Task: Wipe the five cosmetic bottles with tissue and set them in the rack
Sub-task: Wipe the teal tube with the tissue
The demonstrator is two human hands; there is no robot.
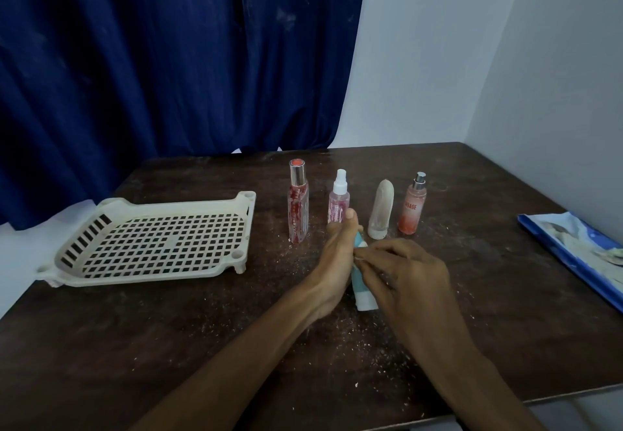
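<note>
Clamped from both sides, the teal-and-white bottle (pixel 363 299) is held tilted just over the table (pixel 168 346). The left hand (pixel 332 262) cups it from the left with the thumb sticking up. The right hand (pixel 404 277) has its fingers curled over the upper half. A sliver of white shows at those fingertips, too small to call.

Far left sits the cream rack (pixel 141 279), flat on the table with nothing in it and well apart from the hands. Moving right, four bottles stand upright in a row behind the hands: the tall red bottle (pixel 298 208), then the pink spray bottle (pixel 338 198), its base hidden by the left thumb, then the white rounded bottle (pixel 381 209) and the orange spray bottle (pixel 412 209). White flecks litter the tabletop. At the far right edge lies a blue packet (pixel 573 248). A dark blue curtain (pixel 168 59) hangs behind.
</note>
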